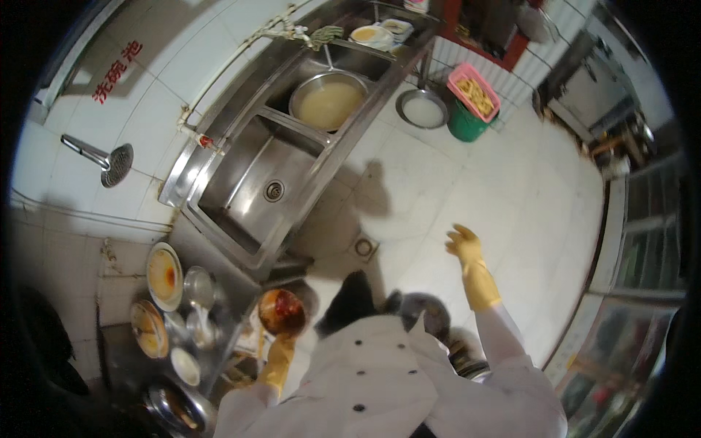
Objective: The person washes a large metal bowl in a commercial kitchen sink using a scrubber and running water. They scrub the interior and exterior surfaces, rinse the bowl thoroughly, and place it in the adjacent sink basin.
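Note:
My left hand, in a yellow rubber glove, grips the near edge of a round bowl with reddish-brown, oily food residue inside. Just left of it, on a metal counter, are stained plates, more soiled plates, a clear bowl and a small white bowl. Also gloved in yellow, my right hand reaches out over the tiled floor, fingers apart and holding nothing.
A stainless steel sink runs along the wall; its far basin holds a metal bowl of cloudy water. On the floor stand a metal basin and a green bucket with a pink basket on top. A floor drain lies ahead.

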